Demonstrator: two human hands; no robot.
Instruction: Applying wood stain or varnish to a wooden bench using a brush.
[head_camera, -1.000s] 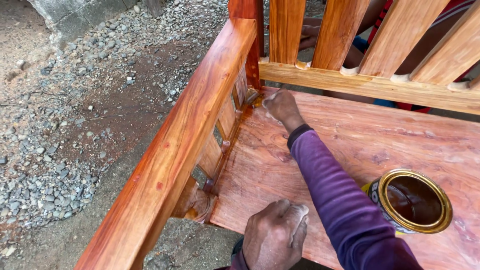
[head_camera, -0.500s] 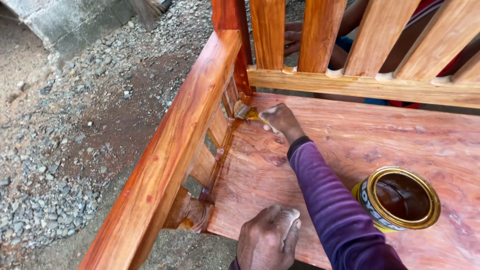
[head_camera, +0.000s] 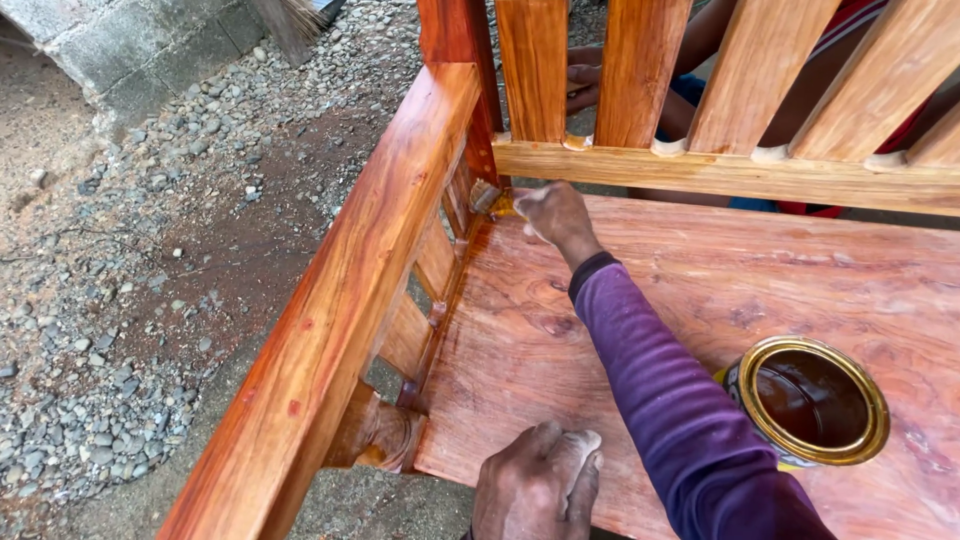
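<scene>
While the right hand (head_camera: 553, 215) grips a small paintbrush (head_camera: 487, 197) with its bristles touching the far left corner of the wooden bench (head_camera: 560, 350), just under the armrest (head_camera: 370, 270), the left hand (head_camera: 538, 490) rests flat, fingers loosely spread, holding nothing, on the seat's near edge. An open can of dark varnish (head_camera: 812, 400) stands on the seat, to the right. Gravel (head_camera: 130, 300) lies on the left.
</scene>
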